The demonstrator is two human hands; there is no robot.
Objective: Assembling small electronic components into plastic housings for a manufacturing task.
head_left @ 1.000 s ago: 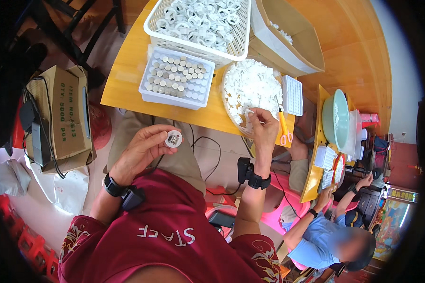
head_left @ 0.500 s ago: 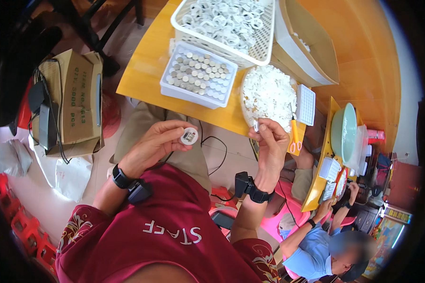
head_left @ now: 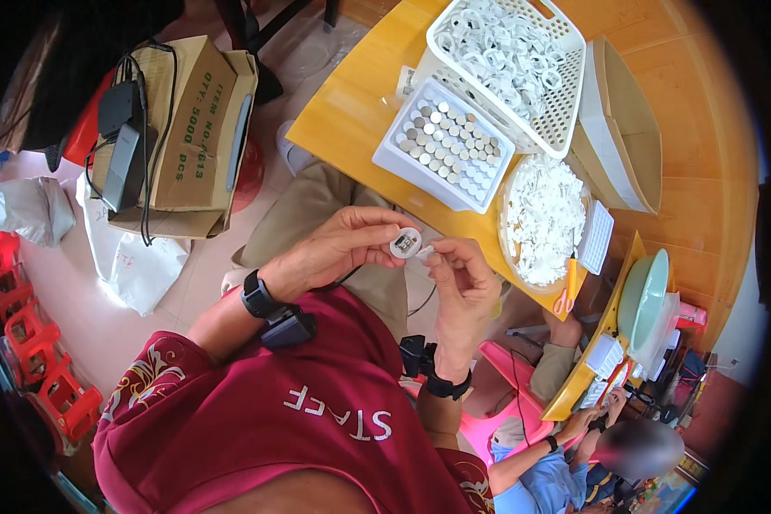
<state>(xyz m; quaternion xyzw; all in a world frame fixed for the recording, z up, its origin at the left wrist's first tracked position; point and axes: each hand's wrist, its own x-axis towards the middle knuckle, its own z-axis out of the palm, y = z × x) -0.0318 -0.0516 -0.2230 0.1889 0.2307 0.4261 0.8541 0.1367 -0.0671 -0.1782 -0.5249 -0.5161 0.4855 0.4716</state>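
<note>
My left hand (head_left: 343, 248) pinches a small round white case (head_left: 406, 243) between thumb and fingers. Its open face shows a dark electronic part inside. Close against the case's right edge, my right hand (head_left: 461, 287) is closed on a small white piece (head_left: 426, 253); whether the two touch is hard to tell. Both hands are over my lap, just off the near table edge. Beyond them on the yellow table (head_left: 343, 107) is a white plastic box (head_left: 454, 199) with rows of silver coin-like discs and white round pieces.
A white perforated basket (head_left: 571, 107) holds many white rings. Beside it are a heap of small white parts (head_left: 540, 218), orange-handled scissors (head_left: 567, 291), a white grid tray (head_left: 598, 236) and a carton (head_left: 634, 137). At left is another carton (head_left: 197, 137) with black cables. A co-worker in blue (head_left: 544, 480) sits lower right.
My right hand has come in from the right with the small white piece to the round case in my left hand. The whole view has shifted and turned.
</note>
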